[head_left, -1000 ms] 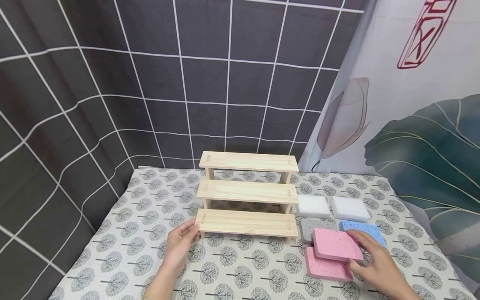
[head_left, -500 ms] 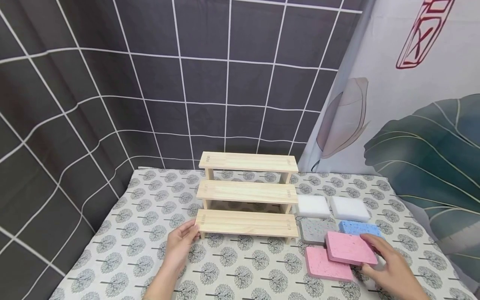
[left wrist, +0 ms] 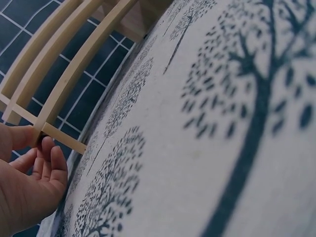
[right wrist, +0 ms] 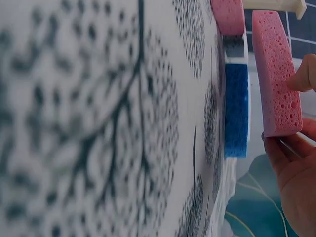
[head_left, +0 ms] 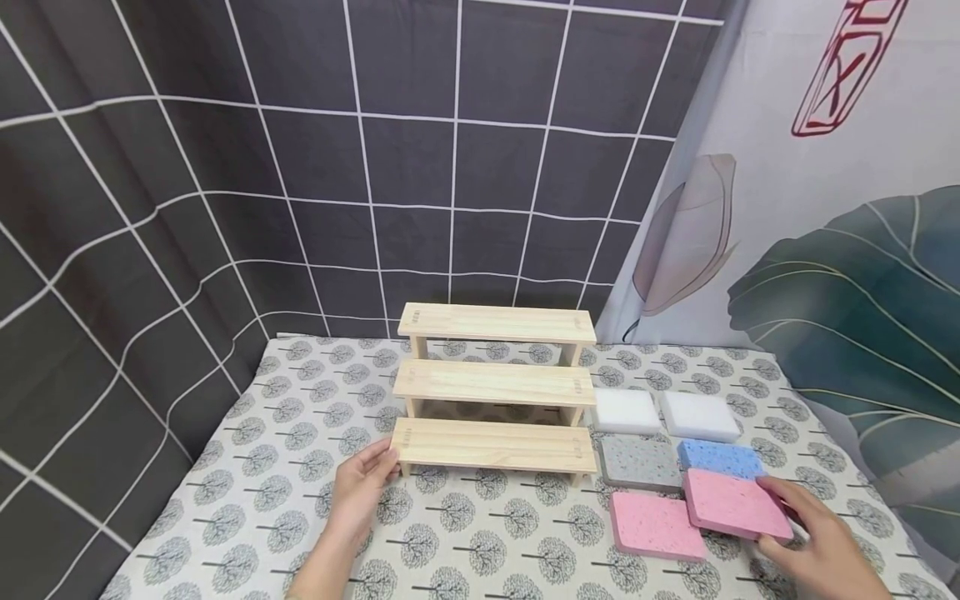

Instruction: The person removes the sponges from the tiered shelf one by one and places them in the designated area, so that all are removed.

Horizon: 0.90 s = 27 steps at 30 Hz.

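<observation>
My left hand point(head_left: 360, 492) pinches the left end of the lowest board of a three-tier wooden step shelf point(head_left: 491, 444). In the left wrist view, the thumb lies over the board's end and the fingers point(left wrist: 49, 158) curl beneath it. At the right, my right hand point(head_left: 821, 542) grips a pink sponge point(head_left: 737, 502) by its right end, thumb on one side and fingers on the other. The right wrist view shows this sponge point(right wrist: 277, 74) raised off the cloth. A second pink sponge point(head_left: 656, 527) lies flat just left of it, and a blue sponge point(head_left: 718, 457) lies behind.
A grey speckled sponge point(head_left: 639, 461) lies right of the shelf, with two white sponges point(head_left: 626, 411) farther back. A tree-print cloth point(head_left: 480, 533) covers the table. Behind hang a dark grid curtain point(head_left: 495, 167) and a pale curtain with leaf patterns point(head_left: 847, 292).
My right hand has carried the held pink sponge rightward, off its place above the other pink sponge to beside it. The left hand and the shelf have stayed put.
</observation>
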Each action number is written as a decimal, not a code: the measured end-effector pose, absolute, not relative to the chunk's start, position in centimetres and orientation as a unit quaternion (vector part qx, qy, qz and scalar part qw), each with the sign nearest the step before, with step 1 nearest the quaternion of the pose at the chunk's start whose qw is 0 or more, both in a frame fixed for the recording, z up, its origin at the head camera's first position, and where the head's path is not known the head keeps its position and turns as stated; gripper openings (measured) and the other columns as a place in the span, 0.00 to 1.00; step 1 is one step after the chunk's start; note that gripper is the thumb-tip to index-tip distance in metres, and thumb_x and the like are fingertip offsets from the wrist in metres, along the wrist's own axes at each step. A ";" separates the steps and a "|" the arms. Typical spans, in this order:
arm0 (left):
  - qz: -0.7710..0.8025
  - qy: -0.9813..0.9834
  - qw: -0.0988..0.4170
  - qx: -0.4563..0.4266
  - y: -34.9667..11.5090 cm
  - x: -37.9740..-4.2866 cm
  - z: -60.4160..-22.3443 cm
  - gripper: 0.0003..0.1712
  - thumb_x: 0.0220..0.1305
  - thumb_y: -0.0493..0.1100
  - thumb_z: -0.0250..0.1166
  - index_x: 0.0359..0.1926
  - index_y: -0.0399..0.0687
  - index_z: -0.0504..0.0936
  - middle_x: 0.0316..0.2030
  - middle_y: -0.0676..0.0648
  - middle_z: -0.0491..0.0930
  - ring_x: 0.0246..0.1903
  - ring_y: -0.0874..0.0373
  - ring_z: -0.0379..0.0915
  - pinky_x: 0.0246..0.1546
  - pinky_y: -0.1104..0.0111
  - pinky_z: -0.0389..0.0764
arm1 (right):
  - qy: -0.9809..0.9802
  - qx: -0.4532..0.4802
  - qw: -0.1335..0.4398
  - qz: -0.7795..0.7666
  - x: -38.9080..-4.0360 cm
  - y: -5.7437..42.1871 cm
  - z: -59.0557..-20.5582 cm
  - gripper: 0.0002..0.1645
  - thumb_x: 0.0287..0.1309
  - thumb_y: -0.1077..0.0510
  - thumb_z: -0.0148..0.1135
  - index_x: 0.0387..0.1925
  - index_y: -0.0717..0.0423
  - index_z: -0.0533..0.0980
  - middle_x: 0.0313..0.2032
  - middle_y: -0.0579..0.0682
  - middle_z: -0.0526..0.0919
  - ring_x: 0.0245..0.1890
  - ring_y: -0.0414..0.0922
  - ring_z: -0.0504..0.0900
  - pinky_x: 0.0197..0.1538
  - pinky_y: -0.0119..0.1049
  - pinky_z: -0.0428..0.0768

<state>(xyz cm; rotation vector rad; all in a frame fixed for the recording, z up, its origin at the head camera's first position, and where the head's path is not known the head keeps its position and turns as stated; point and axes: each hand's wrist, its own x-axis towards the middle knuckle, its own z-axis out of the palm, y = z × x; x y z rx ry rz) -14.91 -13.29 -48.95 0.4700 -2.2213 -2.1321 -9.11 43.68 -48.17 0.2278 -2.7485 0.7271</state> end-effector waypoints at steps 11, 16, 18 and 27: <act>-0.684 -0.714 0.011 0.151 -13.3 -15.1 -48.9 0.23 0.72 0.38 0.61 0.64 0.30 0.74 0.48 0.38 0.81 0.42 0.55 0.79 0.43 0.74 0.84 | -0.978 0.039 0.069 0.195 -8.9 45.6 -47.7 0.46 0.37 0.56 0.82 0.60 0.65 0.73 0.54 0.67 0.77 0.44 0.25 0.74 0.38 0.19 0.71; -0.682 -0.716 0.010 0.149 -13.4 -15.2 -48.9 0.24 0.72 0.38 0.61 0.64 0.30 0.73 0.48 0.38 0.81 0.42 0.55 0.79 0.43 0.74 0.84 | -0.982 0.018 -0.004 0.188 -9.0 45.5 -47.9 0.47 0.42 0.54 0.80 0.62 0.68 0.69 0.57 0.72 0.74 0.53 0.68 0.77 0.44 0.52 0.82; -0.681 -0.717 0.009 0.150 -13.4 -15.2 -48.9 0.24 0.72 0.38 0.61 0.64 0.30 0.73 0.49 0.38 0.81 0.42 0.55 0.79 0.43 0.74 0.84 | -0.981 0.018 -0.021 0.194 -9.0 45.4 -48.1 0.48 0.42 0.55 0.80 0.63 0.70 0.68 0.57 0.73 0.73 0.54 0.73 0.74 0.45 0.55 0.82; -0.685 -0.713 0.011 0.149 -13.3 -15.0 -49.0 0.24 0.72 0.37 0.61 0.64 0.29 0.73 0.50 0.36 0.81 0.41 0.56 0.79 0.42 0.74 0.84 | -0.982 0.044 -0.006 0.183 -8.7 45.7 -48.4 0.50 0.36 0.59 0.83 0.62 0.69 0.70 0.56 0.70 0.75 0.50 0.62 0.81 0.36 0.26 0.78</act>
